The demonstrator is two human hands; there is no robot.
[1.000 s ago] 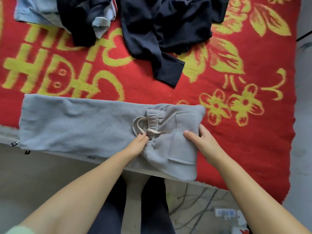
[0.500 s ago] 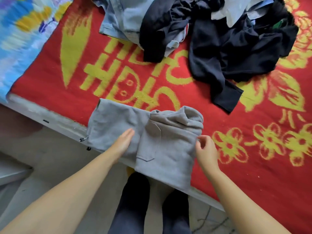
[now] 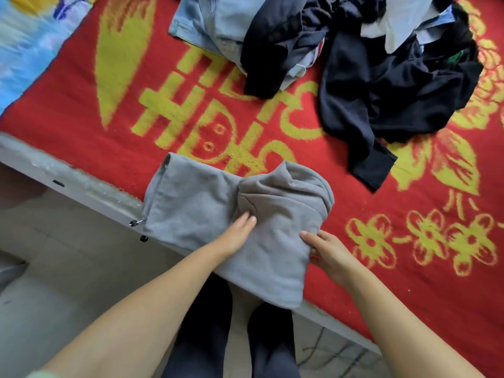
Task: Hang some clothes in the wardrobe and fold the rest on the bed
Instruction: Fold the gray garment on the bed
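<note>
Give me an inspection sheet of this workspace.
Surface: red blanket with yellow pattern on the bed.
Job's things: grey pants, partly folded, at the bed edge, lower corner hanging over it.
Clutter: dark clothes and light blue garment piled at the far side.
Grippers: left hand flat on the pants; right hand holds their right edge.
Cables: wires on the floor.
Surroundings: blue patterned cloth at upper left; the person's legs below.
</note>
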